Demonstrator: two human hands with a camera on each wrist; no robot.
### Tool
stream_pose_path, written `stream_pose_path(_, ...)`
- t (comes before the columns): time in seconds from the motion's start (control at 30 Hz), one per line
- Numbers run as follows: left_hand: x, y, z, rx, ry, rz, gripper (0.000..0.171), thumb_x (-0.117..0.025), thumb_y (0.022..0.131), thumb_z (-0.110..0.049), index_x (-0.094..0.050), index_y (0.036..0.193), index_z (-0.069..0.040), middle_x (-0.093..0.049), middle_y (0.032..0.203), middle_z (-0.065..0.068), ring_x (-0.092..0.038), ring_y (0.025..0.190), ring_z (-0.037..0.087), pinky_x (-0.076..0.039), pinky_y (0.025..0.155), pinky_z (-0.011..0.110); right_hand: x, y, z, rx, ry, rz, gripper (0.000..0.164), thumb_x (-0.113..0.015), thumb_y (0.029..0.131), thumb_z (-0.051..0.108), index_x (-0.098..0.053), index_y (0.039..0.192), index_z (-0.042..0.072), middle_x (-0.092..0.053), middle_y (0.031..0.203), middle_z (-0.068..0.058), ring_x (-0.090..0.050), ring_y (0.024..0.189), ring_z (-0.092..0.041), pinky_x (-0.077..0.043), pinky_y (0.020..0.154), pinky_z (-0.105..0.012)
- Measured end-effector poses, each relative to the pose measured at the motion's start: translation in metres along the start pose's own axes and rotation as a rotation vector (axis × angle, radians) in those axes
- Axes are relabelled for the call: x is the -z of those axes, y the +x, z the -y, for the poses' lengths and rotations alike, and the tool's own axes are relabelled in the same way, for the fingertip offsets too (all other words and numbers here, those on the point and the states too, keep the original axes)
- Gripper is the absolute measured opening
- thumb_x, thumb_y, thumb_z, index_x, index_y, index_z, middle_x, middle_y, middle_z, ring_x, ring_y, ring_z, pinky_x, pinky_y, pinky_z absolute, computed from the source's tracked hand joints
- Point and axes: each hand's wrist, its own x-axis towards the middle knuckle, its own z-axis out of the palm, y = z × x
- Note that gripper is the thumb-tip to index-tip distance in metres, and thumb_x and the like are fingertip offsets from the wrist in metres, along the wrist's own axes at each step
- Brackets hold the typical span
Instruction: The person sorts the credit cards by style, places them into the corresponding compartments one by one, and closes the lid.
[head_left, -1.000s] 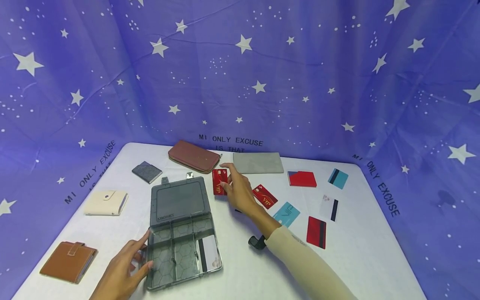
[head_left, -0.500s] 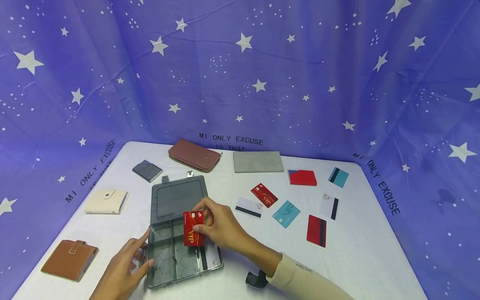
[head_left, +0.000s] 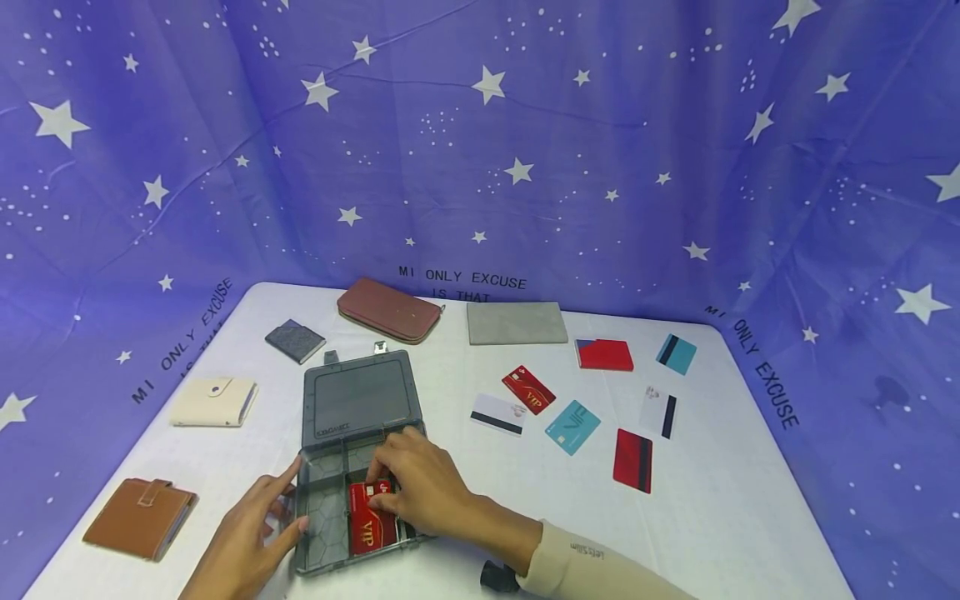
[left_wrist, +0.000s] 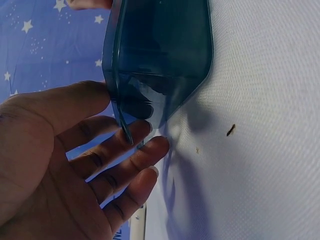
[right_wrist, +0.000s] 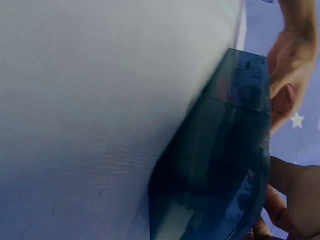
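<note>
My right hand pinches a red VIP card by its upper right part. The card is down in the middle front compartment of a clear grey plastic divider box, whose lid lies folded back. Beside it, a white card with a black stripe in the right compartment is mostly covered by that hand. Along the box's left side, my left hand rests its thumb and index finger against the wall. In the left wrist view, the fingers are loosely spread at the box corner.
Right of the box lie several loose cards, including a red VIP card and a teal one. Around the back and left are a maroon wallet, grey wallet, dark card holder, cream holder and brown holder.
My right hand has carried the red card from the table right of the lid, over the box, and down into the middle front compartment. The left hand has stayed in place.
</note>
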Motion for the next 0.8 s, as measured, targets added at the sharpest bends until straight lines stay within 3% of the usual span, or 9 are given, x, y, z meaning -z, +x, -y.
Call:
stream_pose_path(0.17,0.001,0.000,-0.001,0.028,0.000,0.022,0.075,-0.081,0.083,-0.016,-0.046,0.149,-0.011,-0.060,0.105,-0.001,-0.053,0.078,-0.002,-0.048,0.060,0.022,-0.001,0.001,0.001,0.085,-0.268,0.026,0.023,-0.080,0.081,0.047,-0.076,0.094,0.029,-0.056,0.104,0.007,-0.044,0.093,-0.009,-0.036,0.070,-0.017)
stream_pose_path(0.27,0.001,0.000,-0.001,0.025,0.003,0.018,0.075,-0.081,0.083,-0.016,-0.046,0.149,-0.011,-0.060,0.106,0.000,-0.053,0.078,-0.002,-0.048,0.060,0.022,0.000,0.001,-0.001,0.120,-0.334,0.066,0.026,-0.073,0.086,0.053,-0.077,0.097,0.030,-0.057,0.115,0.002,-0.045,0.102,-0.013,-0.038,0.076,-0.022)
stream_pose_path(0.37,0.002,0.000,-0.001,0.030,0.007,0.021,0.075,-0.080,0.083,-0.018,-0.046,0.150,-0.012,-0.060,0.107,0.000,-0.052,0.079,-0.002,-0.048,0.060,0.021,0.001,-0.001,-0.004,0.109,-0.270,0.071,0.027,-0.069,0.089,0.054,-0.077,0.099,0.030,-0.057,0.119,0.003,-0.046,0.104,-0.012,-0.041,0.079,-0.023)
stream_pose_path(0.53,0.003,0.000,-0.002,0.023,0.011,0.022,0.075,-0.080,0.084,-0.019,-0.045,0.150,-0.012,-0.060,0.107,0.001,-0.053,0.079,-0.003,-0.047,0.060,0.021,0.011,-0.002,-0.020,0.039,-0.065,0.001,0.029,-0.074,0.087,0.049,-0.073,0.106,0.027,-0.055,0.111,0.008,-0.045,0.099,-0.007,-0.042,0.081,-0.023)
stream_pose_path(0.8,0.003,0.000,-0.003,0.042,0.005,0.035,0.075,-0.080,0.084,-0.018,-0.045,0.150,-0.012,-0.060,0.107,0.001,-0.054,0.080,-0.001,-0.048,0.061,0.021,0.044,0.001,-0.083,-0.222,0.163,-0.058,0.039,-0.083,0.080,0.034,-0.070,0.113,0.017,-0.064,0.106,-0.008,-0.056,0.099,-0.020,-0.045,0.084,-0.035)
